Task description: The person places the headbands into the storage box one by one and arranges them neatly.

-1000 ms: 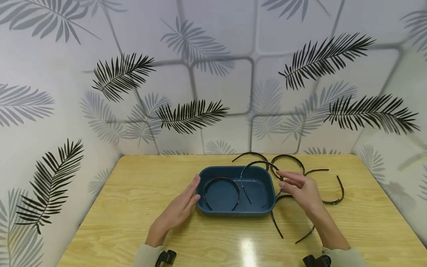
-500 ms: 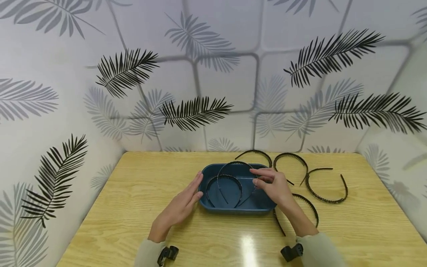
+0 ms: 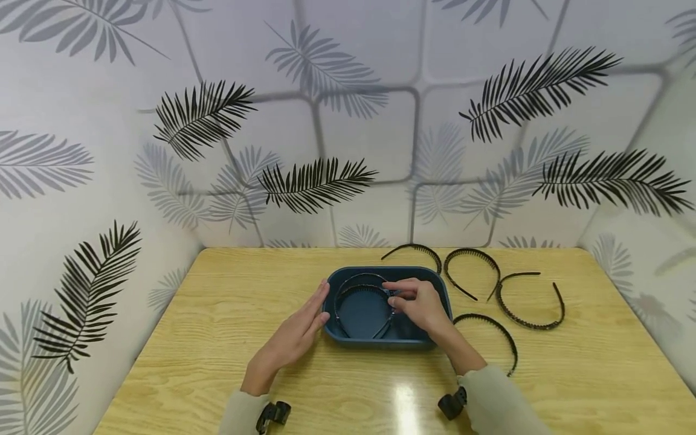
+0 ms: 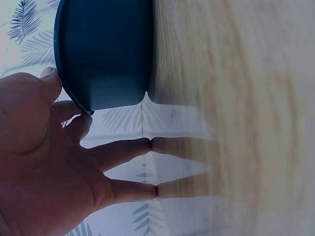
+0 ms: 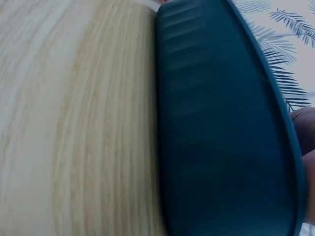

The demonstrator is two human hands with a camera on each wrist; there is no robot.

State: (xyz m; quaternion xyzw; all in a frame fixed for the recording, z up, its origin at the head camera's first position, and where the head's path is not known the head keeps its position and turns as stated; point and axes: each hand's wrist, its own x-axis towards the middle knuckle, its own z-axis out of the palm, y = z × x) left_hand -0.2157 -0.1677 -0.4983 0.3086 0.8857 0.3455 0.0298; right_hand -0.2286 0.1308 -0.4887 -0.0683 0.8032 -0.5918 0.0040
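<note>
A dark blue oblong bin (image 3: 375, 344) stands on the table. My left hand (image 3: 290, 333) rests against its left end; in the left wrist view the thumb and some fingers touch the rim, while two straight fingers reach down to the tabletop. Inside the bin, my right hand (image 3: 423, 307) pinches a thin dark headband (image 3: 365, 274) between thumb and fingers. That headband overlaps a toothed black headband (image 3: 350, 290) lying in the bin's left half. The right wrist view shows mostly the bin's outer wall (image 5: 221, 118), with a bit of the hand (image 5: 310, 172) at the edge.
Several more headbands lie on the wooden table (image 3: 244, 284) right of and behind the bin: a toothed one (image 3: 475, 251), one with spread ends (image 3: 530, 326), one (image 3: 502, 329) partly behind the right forearm. A leaf-patterned wall covering (image 3: 375, 217) rises at the back and sides.
My right hand has carried the headband leftward from the bin's right side and lowered it into the bin beside the other one. The left hand stays at the bin's end.
</note>
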